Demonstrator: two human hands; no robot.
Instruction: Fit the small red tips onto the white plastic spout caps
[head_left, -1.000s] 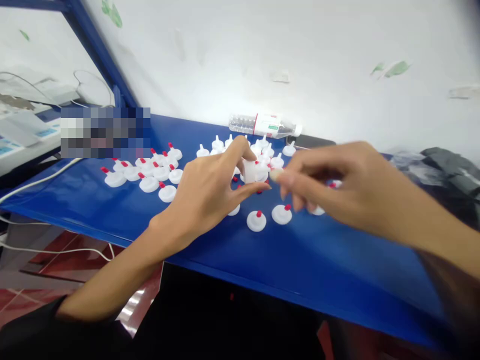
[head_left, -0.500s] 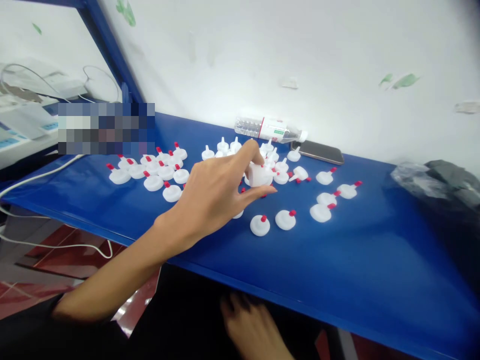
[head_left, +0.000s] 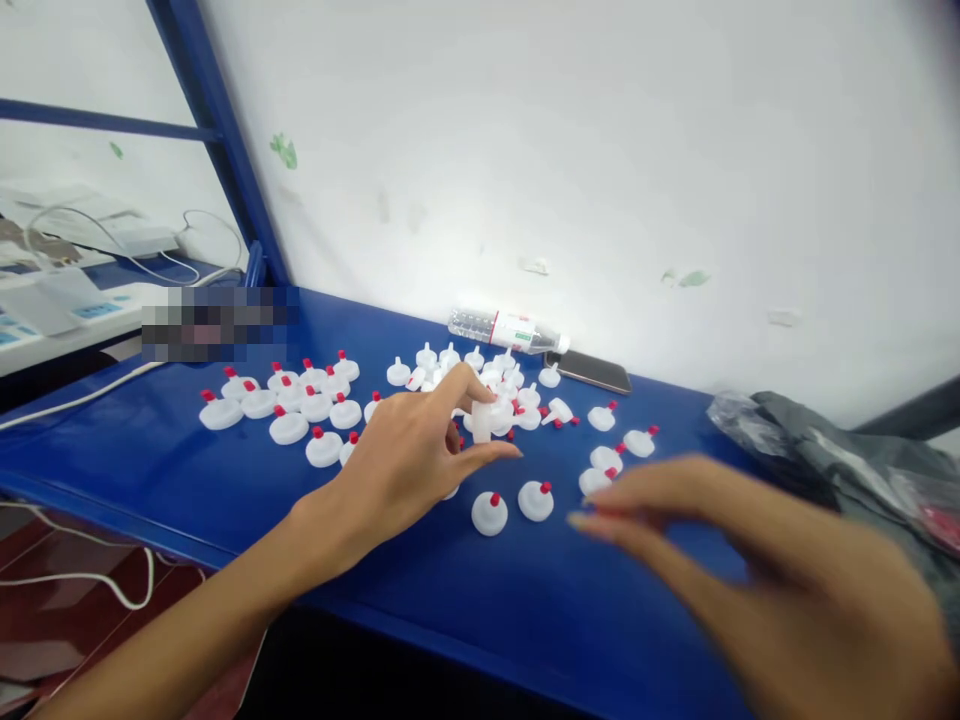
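Note:
My left hand (head_left: 409,455) reaches over the middle of the blue table, thumb and index finger curved around a white plastic nozzle cap (head_left: 481,422). Behind its fingers lies a crowded group of white nozzle caps (head_left: 504,360), some without red tips. To the left of this hand sit several caps fitted with small red tips (head_left: 289,427). Two red-tipped caps (head_left: 490,513) rest just in front of it. My right hand (head_left: 780,580) is blurred in the right foreground, thumb and index fingertips pinched near a few red-tipped caps (head_left: 606,458); whatever is between them cannot be made out.
A clear water bottle (head_left: 514,332) lies along the wall, beside a dark phone (head_left: 592,371). Grey fabric and clear plastic (head_left: 810,430) are heaped at the table's right end. A white cable (head_left: 82,395) crosses the left edge, near a blue frame post (head_left: 232,150).
My right hand has risen from below the table edge into the right foreground, its fingers now pinched. The left hand still holds the cap, which is turned differently. The view has shifted.

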